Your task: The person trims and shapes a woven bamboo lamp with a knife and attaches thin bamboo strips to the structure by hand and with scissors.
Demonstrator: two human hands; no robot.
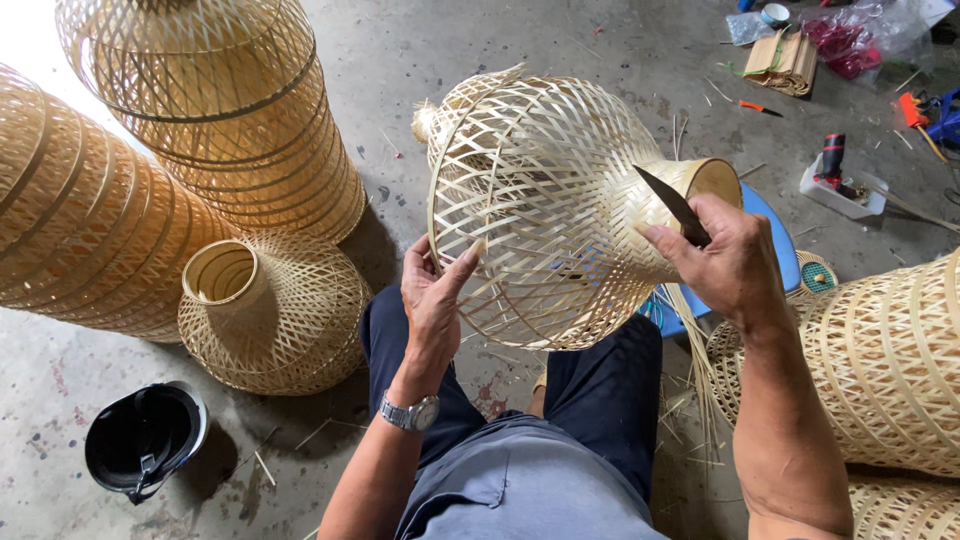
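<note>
Concrete floor (420, 150) under woven shades (275, 310)

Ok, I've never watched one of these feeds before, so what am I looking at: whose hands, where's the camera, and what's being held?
There is one picture, from a camera worn on a person's head, looking down at their own lap and two bare hands. The person sits over a concrete floor. The left hand, with a wristwatch, grips the rim of a woven bamboo shade. The right hand holds a dark knife against the shade's narrow neck. On the floor to the left are more woven shades and a black helmet; to the right, more basketwork. At the top right lie small tools and a bundle of bamboo strips. A blue stool shows behind the right hand.
</note>
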